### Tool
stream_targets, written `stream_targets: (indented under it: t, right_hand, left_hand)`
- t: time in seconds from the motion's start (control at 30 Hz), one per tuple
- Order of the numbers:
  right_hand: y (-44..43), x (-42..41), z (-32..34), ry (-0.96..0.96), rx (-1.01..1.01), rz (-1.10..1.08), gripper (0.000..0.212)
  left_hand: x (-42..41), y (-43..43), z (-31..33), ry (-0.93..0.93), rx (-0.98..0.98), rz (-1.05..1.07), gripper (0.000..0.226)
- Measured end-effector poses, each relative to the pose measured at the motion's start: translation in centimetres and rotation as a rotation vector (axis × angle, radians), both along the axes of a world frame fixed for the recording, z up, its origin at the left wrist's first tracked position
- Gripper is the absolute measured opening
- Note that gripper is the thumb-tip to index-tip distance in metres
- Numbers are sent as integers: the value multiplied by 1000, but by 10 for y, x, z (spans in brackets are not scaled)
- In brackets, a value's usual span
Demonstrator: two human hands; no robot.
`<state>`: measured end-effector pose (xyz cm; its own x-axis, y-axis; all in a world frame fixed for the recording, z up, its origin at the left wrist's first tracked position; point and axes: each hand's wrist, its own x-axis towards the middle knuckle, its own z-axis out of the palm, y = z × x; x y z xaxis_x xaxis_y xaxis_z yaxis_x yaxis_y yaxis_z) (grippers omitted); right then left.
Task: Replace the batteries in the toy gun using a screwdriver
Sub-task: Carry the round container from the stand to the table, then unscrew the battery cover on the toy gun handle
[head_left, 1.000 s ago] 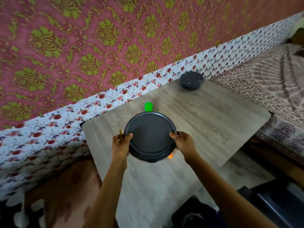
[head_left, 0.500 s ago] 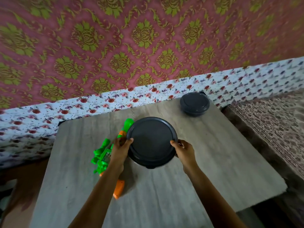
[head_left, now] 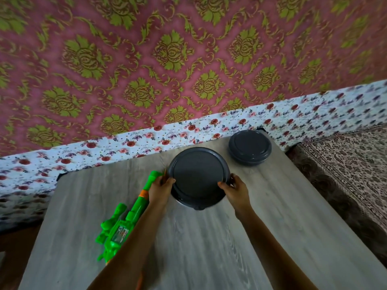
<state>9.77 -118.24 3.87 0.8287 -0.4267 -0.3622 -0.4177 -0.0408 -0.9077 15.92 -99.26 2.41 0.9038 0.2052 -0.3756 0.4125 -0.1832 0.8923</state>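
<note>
A dark grey round lidded container point(head_left: 199, 176) is gripped on both sides, my left hand point(head_left: 160, 190) at its left rim and my right hand point(head_left: 235, 190) at its right rim. It sits at or just above the wooden table point(head_left: 209, 248). My left hand also pinches a thin stick-like tool, perhaps the screwdriver point(head_left: 165, 174), against the rim. The green and orange toy gun point(head_left: 123, 218) lies on the table to the left, partly under my left forearm, its muzzle pointing toward the wall.
A second, smaller dark grey lidded container point(head_left: 249, 148) stands at the table's far right corner. A floral cloth point(head_left: 125, 143) runs along the wall behind the table. A patterned bedspread point(head_left: 345, 164) lies to the right.
The view has swung left and closer. The container in both hands has moved away from me toward the far edge, uncovering more of the toy gun on the left.
</note>
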Motion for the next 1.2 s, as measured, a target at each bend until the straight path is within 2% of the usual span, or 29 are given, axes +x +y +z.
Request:
stream_targets:
  t: [0.3,0.4,0.47,0.57,0.63,0.7,0.73,0.83,0.93,1.03,1.2]
  right_hand:
    - [-25,72,-52,-77,-48,-54,45]
    - [-33,88,-71,-143,-76,-87,29]
    - [-36,94,-80,-185,-113,-92,21]
    - [-37,99,-84,-222,-154,-99,27]
    - [-36,97,-87,-239,-138,-100,27]
    - [-34,91,-91,-248,-130,-102,33]
    - [-34,87,-94,-248,-120,-114,40]
    - [-28,60,-106,-209,-98,-105,60]
    - [-20,29,-116,-240,-176,-32,58]
    - [-13,8,-118,-314,-307,50,53]
    - [4,-26,-110,-421,-474,129,48]
  left_hand:
    - [86,-29,-50,33,91,-9,24]
    - [105,-35,-62,15,54,-4,15]
    - [112,-37,-69,-6,28,20,17]
    - [115,-40,-73,-32,42,25,19]
    - [113,-41,-74,-67,82,19,29]
    - [109,-39,-75,-97,154,42,58]
    - [107,-37,-73,-107,186,57,63]
    - [89,-31,-66,-170,223,81,41]
    - [63,-24,-63,-204,178,8,19]
    - [31,-17,-64,-223,144,-89,15]
    - [-35,5,-66,-399,106,-162,18]
